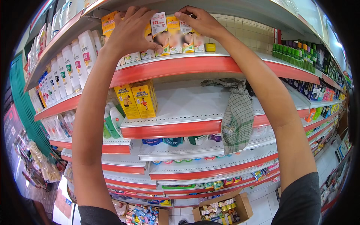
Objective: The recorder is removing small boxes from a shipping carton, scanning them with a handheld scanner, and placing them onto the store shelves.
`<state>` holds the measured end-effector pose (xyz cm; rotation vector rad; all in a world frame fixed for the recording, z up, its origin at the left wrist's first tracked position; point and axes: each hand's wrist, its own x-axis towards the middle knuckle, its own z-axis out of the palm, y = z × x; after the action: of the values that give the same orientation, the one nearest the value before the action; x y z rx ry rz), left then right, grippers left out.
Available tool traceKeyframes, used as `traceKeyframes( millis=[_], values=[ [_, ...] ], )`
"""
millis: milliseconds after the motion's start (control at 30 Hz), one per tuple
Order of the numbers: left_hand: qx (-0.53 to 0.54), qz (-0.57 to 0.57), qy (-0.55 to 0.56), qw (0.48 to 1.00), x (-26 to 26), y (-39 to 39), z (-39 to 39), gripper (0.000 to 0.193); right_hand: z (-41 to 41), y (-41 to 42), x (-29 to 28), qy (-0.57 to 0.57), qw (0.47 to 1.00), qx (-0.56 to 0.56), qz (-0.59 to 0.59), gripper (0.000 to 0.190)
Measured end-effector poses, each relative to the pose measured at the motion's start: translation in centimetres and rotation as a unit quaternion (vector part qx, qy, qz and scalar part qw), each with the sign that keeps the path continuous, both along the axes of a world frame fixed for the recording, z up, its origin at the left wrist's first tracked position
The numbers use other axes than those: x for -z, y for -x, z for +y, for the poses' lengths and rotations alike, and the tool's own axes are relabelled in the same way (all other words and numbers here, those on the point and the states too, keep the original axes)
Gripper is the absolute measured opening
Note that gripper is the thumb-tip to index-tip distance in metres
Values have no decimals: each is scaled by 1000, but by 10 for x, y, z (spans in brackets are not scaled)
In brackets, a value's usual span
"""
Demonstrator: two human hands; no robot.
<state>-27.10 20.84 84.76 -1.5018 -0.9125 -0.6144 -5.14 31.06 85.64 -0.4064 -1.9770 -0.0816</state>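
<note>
A row of white-and-yellow cardboard boxes (159,35) stands upright on the upper shelf. My left hand (135,32) is spread in front of the left part of this row, its thumb low by one white-topped box and its fingers near the top. Whether it touches the boxes cannot be told. Above the right part of the row, my right hand (195,21) has its thumb and bent forefinger at the top edge of a yellow-topped box (173,24). Its grip is unclear. A small yellow box (210,47) sits at the row's right end.
White shampoo bottles (73,62) line the left shelf; small green bottles (294,57) stand far right. Below are yellow boxes (144,101) and a checked cloth (237,118) hanging over the shelf's red edge (174,129). Open cartons (244,205) with packages stand on the floor.
</note>
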Motion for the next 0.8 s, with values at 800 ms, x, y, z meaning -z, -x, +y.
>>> traceKeyframes(
  millis=[800],
  values=[
    [-12, -60, 0, 998, 6, -21, -9, 107, -7, -40, -3, 153, 980, 37, -122, 73]
  ],
)
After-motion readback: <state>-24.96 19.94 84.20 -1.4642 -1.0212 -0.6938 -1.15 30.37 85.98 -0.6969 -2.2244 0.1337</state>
